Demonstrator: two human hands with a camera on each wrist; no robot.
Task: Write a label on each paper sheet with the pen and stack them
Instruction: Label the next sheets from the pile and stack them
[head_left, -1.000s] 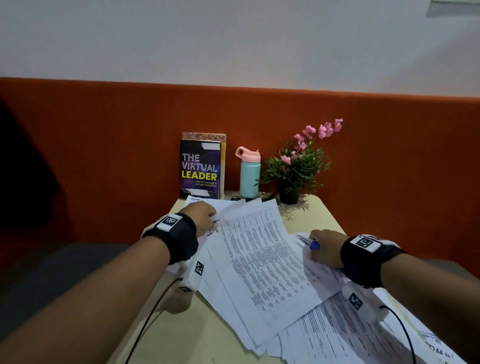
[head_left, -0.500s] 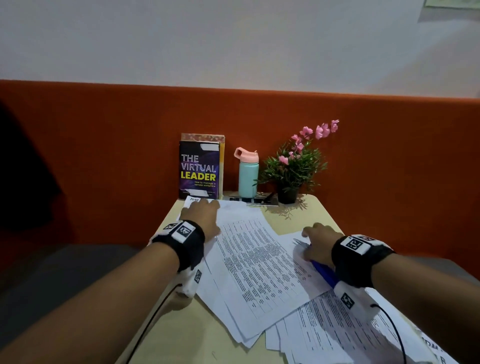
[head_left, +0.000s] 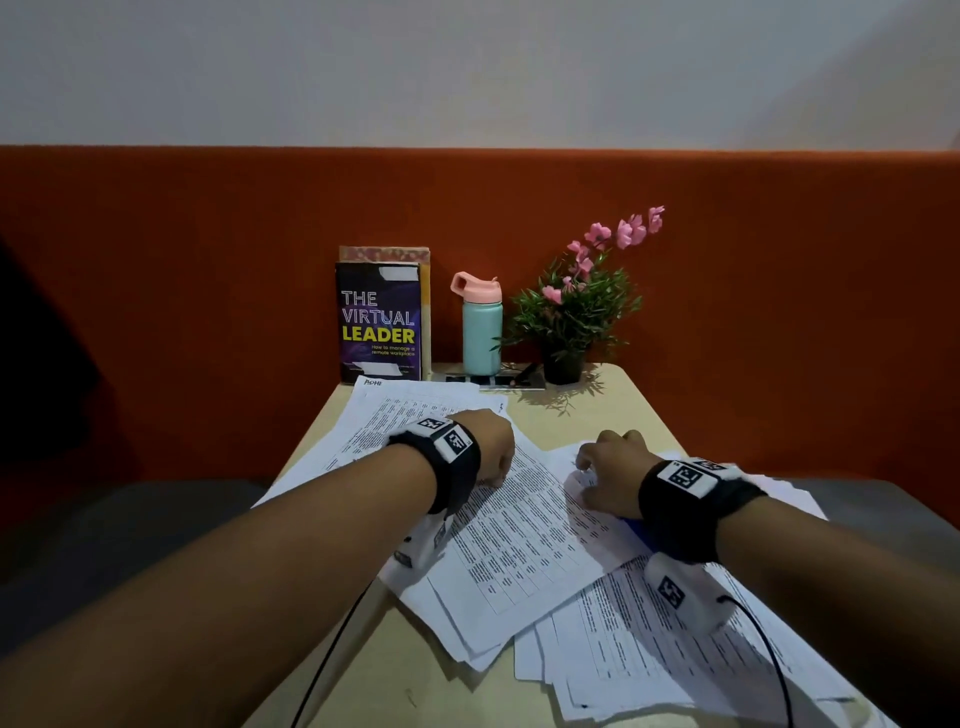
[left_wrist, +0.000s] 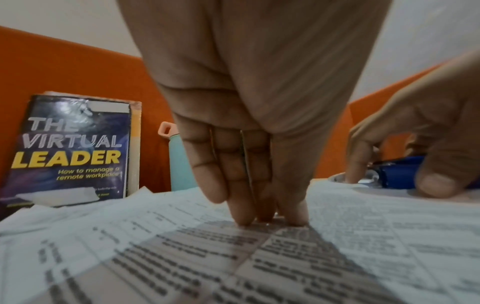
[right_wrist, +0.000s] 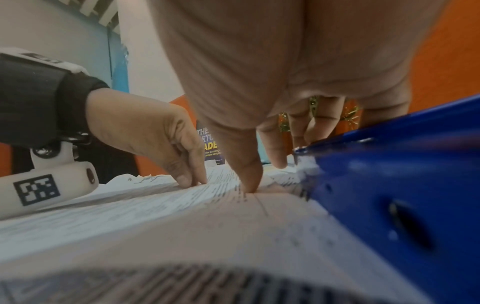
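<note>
Printed paper sheets cover the table: a left stack (head_left: 410, 410) with a handwritten label at its far corner, a top sheet (head_left: 519, 535) lying slanted across it, and a loose right pile (head_left: 654, 654). My left hand (head_left: 493, 462) presses straight fingertips (left_wrist: 244, 218) down on the top sheet (left_wrist: 182, 257). My right hand (head_left: 589, 467) rests on the sheets to the right and holds a blue pen (head_left: 636, 527) under the palm. The right thumb (right_wrist: 246, 181) presses the paper, and the pen (right_wrist: 389, 195) runs beside it. The pen tip is hidden.
Along the far table edge stand a book (head_left: 379, 322), a teal bottle with a pink lid (head_left: 482, 332) and a potted pink-flowered plant (head_left: 576, 317). An orange padded wall rises behind. Bare tabletop (head_left: 405, 691) shows near me; wrist-camera cables trail over it.
The sheet that my left hand held raised by its far corner now lies flat. My left hand has slid back toward me onto its middle. My right hand has shifted slightly with the pen.
</note>
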